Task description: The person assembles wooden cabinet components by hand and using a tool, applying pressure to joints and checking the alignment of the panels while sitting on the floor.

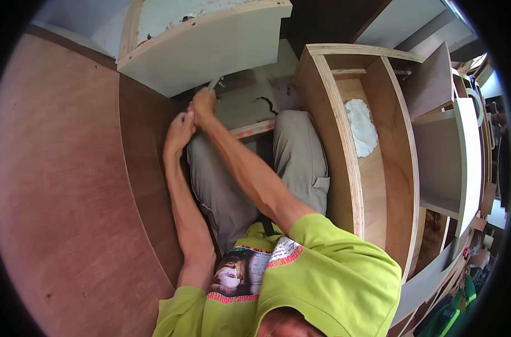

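Note:
My right hand (203, 104) is closed around a thin, light-grey tool (214, 83). Only its end shows past my fingers, close under the lower edge of a white panel (210, 50), and its kind is not clear. Just below and to the left, my left hand (180, 132) has its fingers curled in against the heel of my right hand. Whether those fingers hold the tool's other end is hidden. Both hands are beside a dark brown wooden panel (146, 151), over my left knee.
A large reddish-brown board (58, 168) stands along the left. On the right is an open plywood cabinet frame (345, 121) with a crumpled white piece (361, 128) inside. Beyond it stands a white-edged cabinet box (468, 163). A wooden strip (252, 130) lies between my knees.

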Tool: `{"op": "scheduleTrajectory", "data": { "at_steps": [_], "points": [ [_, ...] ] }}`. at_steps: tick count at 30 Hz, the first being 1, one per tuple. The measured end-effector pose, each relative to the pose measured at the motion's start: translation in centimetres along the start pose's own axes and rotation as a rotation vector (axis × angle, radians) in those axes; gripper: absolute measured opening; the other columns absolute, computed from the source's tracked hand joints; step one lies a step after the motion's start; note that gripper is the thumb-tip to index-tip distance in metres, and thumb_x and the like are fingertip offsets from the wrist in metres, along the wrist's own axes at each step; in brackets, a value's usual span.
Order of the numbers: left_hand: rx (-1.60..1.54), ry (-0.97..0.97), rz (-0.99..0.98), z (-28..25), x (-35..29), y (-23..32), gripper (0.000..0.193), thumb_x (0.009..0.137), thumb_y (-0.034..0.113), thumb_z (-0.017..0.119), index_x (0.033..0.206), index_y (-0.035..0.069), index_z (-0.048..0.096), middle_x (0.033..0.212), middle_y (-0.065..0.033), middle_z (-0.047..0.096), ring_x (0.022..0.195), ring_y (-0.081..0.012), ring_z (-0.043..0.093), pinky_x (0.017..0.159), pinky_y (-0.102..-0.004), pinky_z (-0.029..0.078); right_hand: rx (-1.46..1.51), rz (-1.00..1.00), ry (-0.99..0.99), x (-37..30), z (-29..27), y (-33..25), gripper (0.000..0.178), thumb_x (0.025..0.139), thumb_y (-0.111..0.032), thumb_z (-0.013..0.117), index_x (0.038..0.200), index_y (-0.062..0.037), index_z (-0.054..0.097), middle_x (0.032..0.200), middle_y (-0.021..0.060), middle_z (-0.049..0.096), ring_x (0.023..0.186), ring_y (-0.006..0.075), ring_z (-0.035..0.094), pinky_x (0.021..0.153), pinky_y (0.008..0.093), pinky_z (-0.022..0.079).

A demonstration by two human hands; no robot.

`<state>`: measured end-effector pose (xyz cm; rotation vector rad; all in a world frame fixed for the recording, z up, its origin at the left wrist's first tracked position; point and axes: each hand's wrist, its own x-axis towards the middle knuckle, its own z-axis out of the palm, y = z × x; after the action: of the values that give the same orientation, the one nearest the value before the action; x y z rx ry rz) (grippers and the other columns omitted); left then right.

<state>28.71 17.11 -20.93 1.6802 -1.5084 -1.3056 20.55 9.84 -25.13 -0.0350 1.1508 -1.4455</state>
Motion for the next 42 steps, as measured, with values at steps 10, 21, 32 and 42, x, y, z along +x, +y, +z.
{"op": "scheduleTrajectory", "data": {
  "at_steps": [10,21,32,42],
  "points": [
    [0.122,0.16,0.042,2.4,-2.3,1.4,0.036,0.096,0.036,0.047,0.08,0.004,0.053,0.064,-0.0015,0.051,0.059,-0.0089,0.047,0.054,-0.0257,0.038,0.098,0.127,-0.173,-0.4,-2.1,-0.3,0.024,0.097,-0.021,0.034,0.077,-0.0088,0.037,0.057,0.003,0.036,0.044,0.0143,0.036,0.037,0.029,0.033],
    [0.104,0.2,-0.018,2.8,1.2,0.5,0.039,0.097,0.037,0.046,0.088,0.001,0.056,0.068,-0.0019,0.054,0.06,-0.0097,0.048,0.056,-0.027,0.041,-0.019,0.175,-0.125,3.1,-0.1,-0.4,0.022,0.094,-0.02,0.038,0.073,-0.0109,0.037,0.056,0.003,0.037,0.041,0.0143,0.035,0.036,0.0307,0.031],
    [0.114,0.139,-0.054,0.0,-1.5,1.0,0.037,0.097,0.036,0.047,0.085,0.003,0.055,0.07,-0.003,0.053,0.063,-0.0101,0.047,0.06,-0.0273,0.04,0.047,0.138,-0.191,-0.6,-0.2,0.8,0.024,0.092,-0.017,0.039,0.069,-0.0107,0.037,0.054,0.0051,0.04,0.041,0.0167,0.038,0.035,0.0324,0.033],
    [0.219,0.278,-0.076,4.5,0.9,-1.1,0.044,0.093,0.039,0.049,0.101,-0.003,0.057,0.089,-0.0247,0.065,0.088,-0.038,0.064,0.078,-0.0429,0.048,0.02,0.289,-0.35,3.9,-2.9,0.4,0.011,0.092,-0.015,0.041,0.089,-0.0083,0.049,0.06,0.004,0.044,0.047,0.0159,0.043,0.041,0.0325,0.038]
  ]
}}
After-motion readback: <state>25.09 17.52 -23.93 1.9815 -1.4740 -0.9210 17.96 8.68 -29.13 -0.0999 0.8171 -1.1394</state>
